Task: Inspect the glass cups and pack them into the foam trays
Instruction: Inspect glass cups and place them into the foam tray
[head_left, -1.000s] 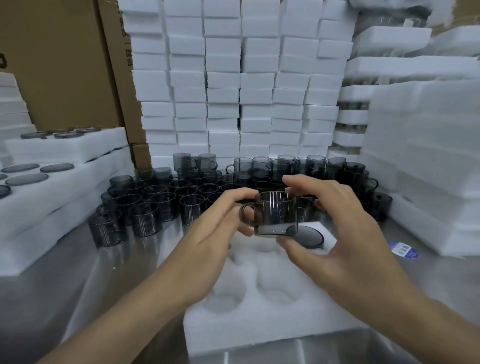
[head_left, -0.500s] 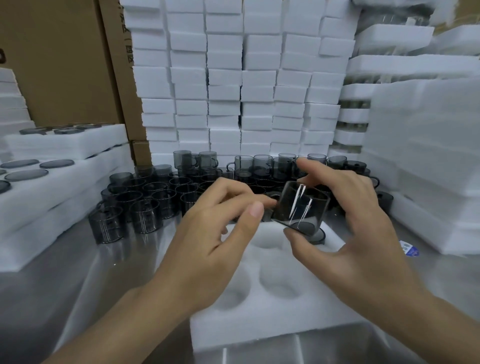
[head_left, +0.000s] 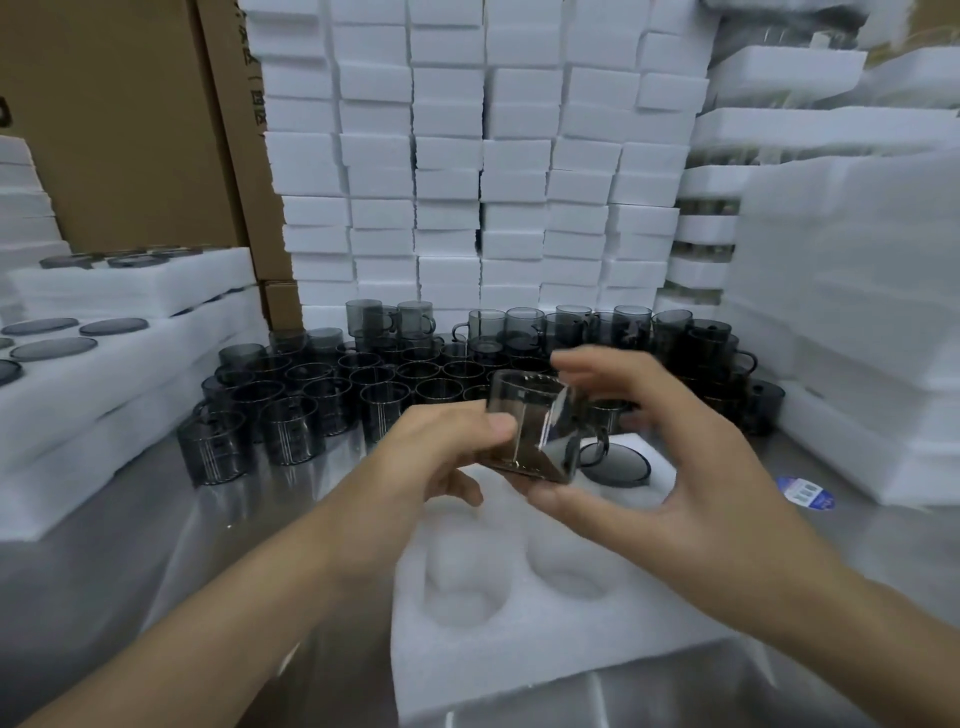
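A smoky grey glass cup (head_left: 535, 431) with a handle on its right side is tilted in the air above a white foam tray (head_left: 545, 613). My left hand (head_left: 441, 467) pinches its left wall with the thumb on the glass. My right hand (head_left: 670, 467) cups it from below and behind, thumb under its base, fingers curved over the far side. The tray has round pockets; one at its far right holds a dark cup (head_left: 618, 465), the near ones are empty. Many more grey cups (head_left: 363, 384) stand crowded on the table behind.
Stacks of white foam blocks (head_left: 467, 156) form a wall at the back. Filled foam trays (head_left: 104, 332) are piled at the left, more foam (head_left: 852, 312) at the right. Cardboard boxes (head_left: 130, 130) stand back left. A blue label (head_left: 805, 491) lies on the steel table.
The cup has been turned in my hands: first upright with the handle left, then tipped, now tilted with the handle on the right. Both hands shifted their hold around it.
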